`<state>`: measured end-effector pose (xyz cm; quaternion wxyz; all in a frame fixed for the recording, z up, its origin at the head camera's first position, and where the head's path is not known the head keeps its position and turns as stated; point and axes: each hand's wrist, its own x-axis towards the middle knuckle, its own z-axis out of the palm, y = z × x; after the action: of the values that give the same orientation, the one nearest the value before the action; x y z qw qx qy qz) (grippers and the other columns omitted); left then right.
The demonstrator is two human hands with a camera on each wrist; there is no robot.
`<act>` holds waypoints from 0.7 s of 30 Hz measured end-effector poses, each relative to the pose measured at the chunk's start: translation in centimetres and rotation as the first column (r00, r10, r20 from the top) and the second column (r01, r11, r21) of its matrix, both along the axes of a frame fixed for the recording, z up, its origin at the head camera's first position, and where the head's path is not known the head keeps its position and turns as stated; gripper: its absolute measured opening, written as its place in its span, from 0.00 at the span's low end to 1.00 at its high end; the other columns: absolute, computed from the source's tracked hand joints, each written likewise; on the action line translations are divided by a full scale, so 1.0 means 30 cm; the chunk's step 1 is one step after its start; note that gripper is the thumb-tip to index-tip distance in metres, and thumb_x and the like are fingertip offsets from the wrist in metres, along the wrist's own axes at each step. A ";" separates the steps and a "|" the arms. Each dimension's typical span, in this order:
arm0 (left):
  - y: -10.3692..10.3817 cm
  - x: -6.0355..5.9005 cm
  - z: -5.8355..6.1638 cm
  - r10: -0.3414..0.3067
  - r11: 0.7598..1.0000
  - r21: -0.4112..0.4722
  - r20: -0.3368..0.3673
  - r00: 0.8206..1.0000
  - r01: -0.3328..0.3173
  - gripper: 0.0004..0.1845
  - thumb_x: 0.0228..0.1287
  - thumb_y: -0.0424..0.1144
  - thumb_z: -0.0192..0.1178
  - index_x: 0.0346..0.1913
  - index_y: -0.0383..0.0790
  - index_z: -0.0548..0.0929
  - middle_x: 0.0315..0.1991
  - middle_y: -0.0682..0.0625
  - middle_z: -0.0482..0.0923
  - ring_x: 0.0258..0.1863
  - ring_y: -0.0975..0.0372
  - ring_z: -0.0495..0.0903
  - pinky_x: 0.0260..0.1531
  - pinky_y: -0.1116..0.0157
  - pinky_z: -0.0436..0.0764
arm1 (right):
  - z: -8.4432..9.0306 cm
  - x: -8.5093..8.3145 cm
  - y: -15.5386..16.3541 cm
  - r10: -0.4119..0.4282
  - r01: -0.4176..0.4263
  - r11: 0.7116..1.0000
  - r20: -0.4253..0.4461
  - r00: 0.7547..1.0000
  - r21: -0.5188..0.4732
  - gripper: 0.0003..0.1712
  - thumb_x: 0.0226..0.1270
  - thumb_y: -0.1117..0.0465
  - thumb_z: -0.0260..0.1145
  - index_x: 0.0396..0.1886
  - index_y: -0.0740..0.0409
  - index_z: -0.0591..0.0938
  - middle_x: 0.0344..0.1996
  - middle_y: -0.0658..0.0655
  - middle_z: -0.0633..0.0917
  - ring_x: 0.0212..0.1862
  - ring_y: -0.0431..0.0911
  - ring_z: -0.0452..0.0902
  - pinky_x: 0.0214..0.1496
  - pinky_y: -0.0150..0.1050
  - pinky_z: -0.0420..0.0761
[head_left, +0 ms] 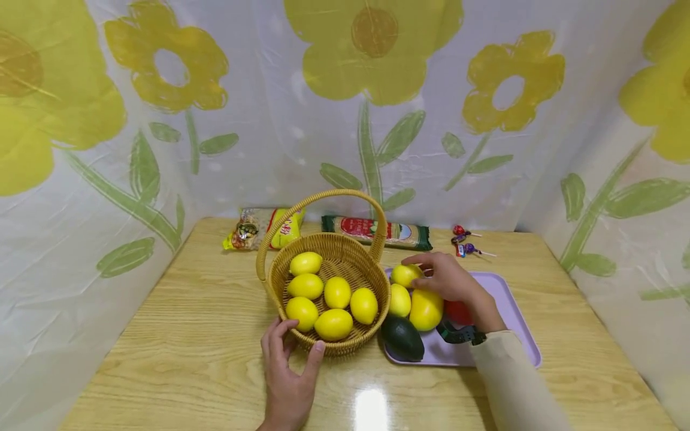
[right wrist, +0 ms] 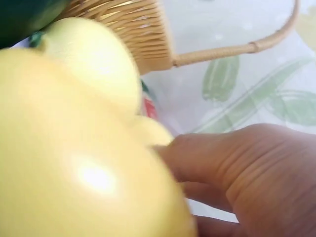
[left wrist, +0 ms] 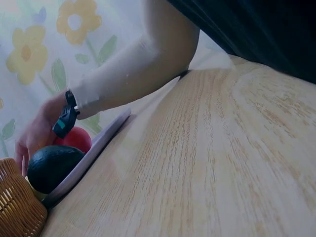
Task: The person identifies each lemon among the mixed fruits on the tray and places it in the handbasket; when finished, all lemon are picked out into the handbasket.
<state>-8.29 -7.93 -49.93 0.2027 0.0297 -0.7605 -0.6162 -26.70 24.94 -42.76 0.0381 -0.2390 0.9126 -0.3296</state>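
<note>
A wicker basket (head_left: 329, 344) with a tall arched handle holds several lemons (head_left: 333, 325). My left hand (head_left: 291, 380) holds the basket's front left rim, index finger and thumb spread along it. To the right, my right hand (head_left: 450, 278) reaches over a lilac tray (head_left: 507, 299) and pinches the lemon (head_left: 405, 275) at the tray's back left corner. Beside that lemon lie another lemon (head_left: 399, 300), a larger yellow fruit (head_left: 426, 310), a dark green avocado (head_left: 402, 339) and a red fruit (head_left: 459, 312), partly hidden under the right wrist.
Behind the basket lie a yellow food packet (head_left: 264, 228) and a green-and-red packet of noodles (head_left: 377, 232). Some lollipops (head_left: 466, 242) rest near the back right. A flower-printed cloth (head_left: 269, 137) closes off the back and sides of the wooden table (head_left: 188, 347).
</note>
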 end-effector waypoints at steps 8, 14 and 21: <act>0.002 0.002 0.006 0.001 1.000 0.001 0.015 1.000 -0.001 0.30 0.74 0.37 0.72 0.71 0.38 0.70 0.82 0.37 0.55 0.81 0.45 0.63 0.79 0.43 0.69 | -0.012 -0.013 -0.005 -0.064 0.061 0.996 0.037 0.997 0.062 0.26 0.76 0.60 0.74 0.70 0.59 0.84 0.61 0.65 0.89 0.55 0.59 0.89 0.61 0.58 0.91; 0.004 0.003 0.008 0.001 1.000 0.003 0.026 1.000 -0.001 0.30 0.74 0.37 0.72 0.71 0.37 0.70 0.81 0.37 0.54 0.81 0.45 0.62 0.80 0.49 0.71 | 0.028 0.003 0.019 -0.103 0.106 0.993 0.069 0.992 -0.042 0.26 0.78 0.59 0.73 0.72 0.59 0.83 0.64 0.65 0.87 0.61 0.63 0.87 0.65 0.60 0.89; 0.005 0.002 0.003 0.007 1.000 0.010 0.011 1.000 -0.007 0.30 0.73 0.36 0.72 0.71 0.37 0.70 0.81 0.37 0.55 0.81 0.45 0.62 0.77 0.77 0.68 | 0.119 0.052 -0.013 0.041 -0.010 0.962 0.109 0.993 -0.272 0.26 0.76 0.58 0.76 0.71 0.48 0.84 0.68 0.55 0.86 0.65 0.56 0.86 0.70 0.52 0.87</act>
<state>-8.23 -7.78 -49.84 0.2007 0.0366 -0.7582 -0.6192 -25.14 24.56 -39.20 0.0612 -0.2345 0.8520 -0.4640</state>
